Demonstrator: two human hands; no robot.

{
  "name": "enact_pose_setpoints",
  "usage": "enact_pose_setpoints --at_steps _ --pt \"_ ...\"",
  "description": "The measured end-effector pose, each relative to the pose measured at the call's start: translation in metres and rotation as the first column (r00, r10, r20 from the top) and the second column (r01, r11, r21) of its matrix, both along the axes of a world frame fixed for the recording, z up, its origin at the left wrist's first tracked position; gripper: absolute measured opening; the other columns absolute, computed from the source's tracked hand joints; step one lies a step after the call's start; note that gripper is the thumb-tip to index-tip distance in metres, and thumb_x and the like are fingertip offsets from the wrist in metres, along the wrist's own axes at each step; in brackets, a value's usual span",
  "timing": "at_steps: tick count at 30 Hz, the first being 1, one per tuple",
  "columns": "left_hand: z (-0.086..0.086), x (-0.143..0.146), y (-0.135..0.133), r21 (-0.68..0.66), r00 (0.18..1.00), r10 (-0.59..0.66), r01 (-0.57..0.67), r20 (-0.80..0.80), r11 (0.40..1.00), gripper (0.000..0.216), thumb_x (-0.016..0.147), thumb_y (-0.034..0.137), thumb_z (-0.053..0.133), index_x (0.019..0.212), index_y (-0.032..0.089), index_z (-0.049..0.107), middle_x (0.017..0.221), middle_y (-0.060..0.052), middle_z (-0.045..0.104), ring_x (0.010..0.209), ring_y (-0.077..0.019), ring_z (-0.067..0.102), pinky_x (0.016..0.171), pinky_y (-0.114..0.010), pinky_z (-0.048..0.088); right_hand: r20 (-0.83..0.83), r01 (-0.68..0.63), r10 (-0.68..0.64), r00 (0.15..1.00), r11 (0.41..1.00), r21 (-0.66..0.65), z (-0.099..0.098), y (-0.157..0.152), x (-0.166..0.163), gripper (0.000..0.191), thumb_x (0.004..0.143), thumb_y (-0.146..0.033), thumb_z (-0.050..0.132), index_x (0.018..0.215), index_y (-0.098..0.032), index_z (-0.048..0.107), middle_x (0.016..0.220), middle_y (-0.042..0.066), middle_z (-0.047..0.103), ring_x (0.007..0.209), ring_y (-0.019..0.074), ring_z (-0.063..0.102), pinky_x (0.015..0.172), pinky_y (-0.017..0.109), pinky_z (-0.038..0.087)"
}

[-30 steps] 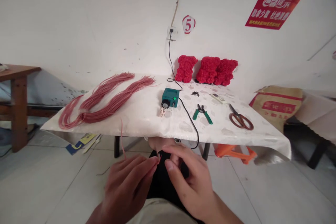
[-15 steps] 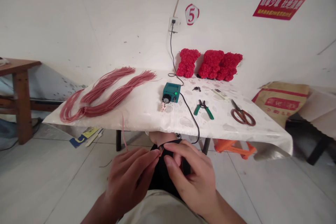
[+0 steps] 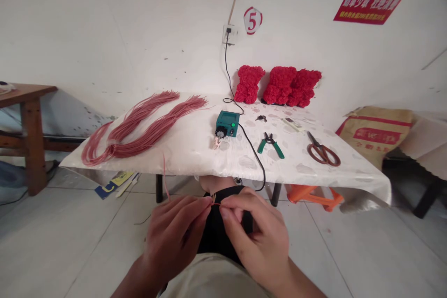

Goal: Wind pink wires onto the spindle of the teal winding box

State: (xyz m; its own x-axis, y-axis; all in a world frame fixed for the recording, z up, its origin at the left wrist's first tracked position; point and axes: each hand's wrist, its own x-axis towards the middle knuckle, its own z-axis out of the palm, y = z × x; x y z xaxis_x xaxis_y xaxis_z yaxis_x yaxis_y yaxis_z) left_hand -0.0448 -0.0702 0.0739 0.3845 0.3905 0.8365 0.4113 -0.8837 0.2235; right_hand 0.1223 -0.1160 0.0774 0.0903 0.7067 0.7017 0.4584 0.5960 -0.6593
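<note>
My left hand pinches a pink wire, whose loose length sticks up behind the knuckles toward the table edge. Several thin strands show at the fingertips, some of them pale or yellowish. Between the two hands runs one thin reddish strand, its far end pinched by thumb and forefinger of my right hand. Both hands are over my lap, in front of the table. A large bundle of pink wires, tied near its bend, lies on the table's left side.
On the covered table sit a teal device with a black cord, green-handled wire strippers, scissors and red flower bears by the wall. Beneath it is an orange stool; a paper bag stands at right.
My right fingertips have closed on one strand and hold it out sideways from the left fingertips; before, they were apart beside the strands. The left hand keeps its pinch.
</note>
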Motion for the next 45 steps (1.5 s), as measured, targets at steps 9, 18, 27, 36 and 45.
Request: enact_pose_setpoints --at_steps 9,18,27,36,45 --pt "0.001 0.01 0.003 -0.013 1.0 0.011 -0.011 0.015 1.0 0.019 0.09 0.001 0.054 0.1 0.016 0.063 0.072 0.001 0.071 0.058 -0.0092 0.065 0.059 -0.019 0.049 0.004 -0.041 0.04 0.999 0.997 0.072 0.003 0.002 -0.008 0.013 0.09 -0.008 0.06 0.095 -0.02 0.063 0.065 -0.005 0.05 0.056 0.0077 0.049 0.053 0.02 0.041" --pt "-0.002 0.023 -0.012 -0.694 0.815 0.194 0.311 0.546 0.649 0.014 0.097 0.026 0.057 0.088 0.021 0.066 0.053 0.006 0.056 0.045 -0.0051 0.044 0.045 -0.013 0.034 -0.08 -0.018 0.025 0.996 0.996 0.084 -0.001 0.0 0.001 0.025 0.088 -0.006 0.057 0.107 -0.021 0.066 0.07 -0.003 0.056 0.061 0.0093 0.056 0.056 0.021 0.047" --pt "-0.004 0.022 -0.01 -0.711 0.733 0.183 0.516 0.655 0.478 0.025 0.09 0.042 0.07 0.083 0.018 0.066 0.053 0.004 0.055 0.046 -0.0045 0.043 0.045 -0.012 0.032 -0.153 -0.08 0.078 0.985 0.997 -0.008 0.002 0.004 -0.006 0.031 0.092 -0.012 0.056 0.119 -0.023 0.066 0.075 -0.002 0.06 0.065 0.0094 0.058 0.061 0.021 0.052" --pt "0.003 0.031 -0.015 -0.713 0.728 0.218 0.486 0.65 0.505 0.017 0.091 0.034 0.068 0.082 0.02 0.07 0.052 0.005 0.055 0.046 -0.0035 0.041 0.046 -0.012 0.029 -0.146 -0.077 0.071 0.987 0.997 -0.032 0.0 0.006 -0.002 0.032 0.093 -0.011 0.055 0.12 -0.019 0.068 0.075 0.0 0.064 0.065 0.0103 0.061 0.062 0.022 0.053" --pt "0.001 0.028 -0.015 -0.703 0.746 0.2 0.45 0.635 0.551 0.016 0.092 0.033 0.067 0.083 0.02 0.07 0.053 0.005 0.055 0.047 -0.0036 0.042 0.047 -0.013 0.031 -0.123 -0.086 0.077 0.989 0.994 -0.067 0.0 0.006 -0.002 0.032 0.094 -0.012 0.054 0.122 -0.021 0.068 0.077 -0.001 0.061 0.068 0.0102 0.058 0.063 0.022 0.052"
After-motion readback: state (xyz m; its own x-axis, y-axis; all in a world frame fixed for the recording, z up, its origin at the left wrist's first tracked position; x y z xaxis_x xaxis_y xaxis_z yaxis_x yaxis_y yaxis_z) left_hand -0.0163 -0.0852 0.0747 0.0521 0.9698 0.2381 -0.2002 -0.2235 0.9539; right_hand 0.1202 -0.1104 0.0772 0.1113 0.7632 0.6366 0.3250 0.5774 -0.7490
